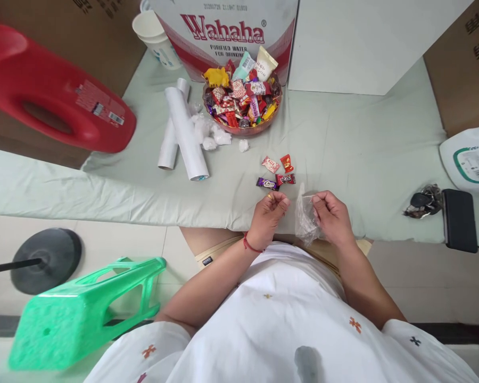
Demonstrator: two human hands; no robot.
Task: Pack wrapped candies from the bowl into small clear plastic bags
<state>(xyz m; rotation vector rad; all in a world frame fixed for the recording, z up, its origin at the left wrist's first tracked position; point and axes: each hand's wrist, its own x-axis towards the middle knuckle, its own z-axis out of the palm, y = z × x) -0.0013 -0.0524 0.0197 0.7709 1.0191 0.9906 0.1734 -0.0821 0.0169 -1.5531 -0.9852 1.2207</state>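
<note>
A thin clear plastic bag (305, 218) hangs from my right hand (332, 213), whose thumb and fingers are closed on its upper edge. My left hand (270, 213) is closed in a pinch to the left of the bag; whatever may be between its fingertips is too small to make out. Just beyond the left hand lie several wrapped candies: a purple one (267, 183), a dark red one (285, 179), a red-orange one (287, 163) and a pale patterned one (270, 164). Farther back, a bowl (247, 129) is heaped with mixed wrapped candies.
Two white paper rolls (187, 133) and crumpled plastic bags (207, 130) lie left of the bowl. Behind stand a Wahaha carton (231, 37) and paper cups (155, 40). A red jug (56, 96) is left; keys (423, 202), a phone (460, 219) and a white bottle (473, 159) are right.
</note>
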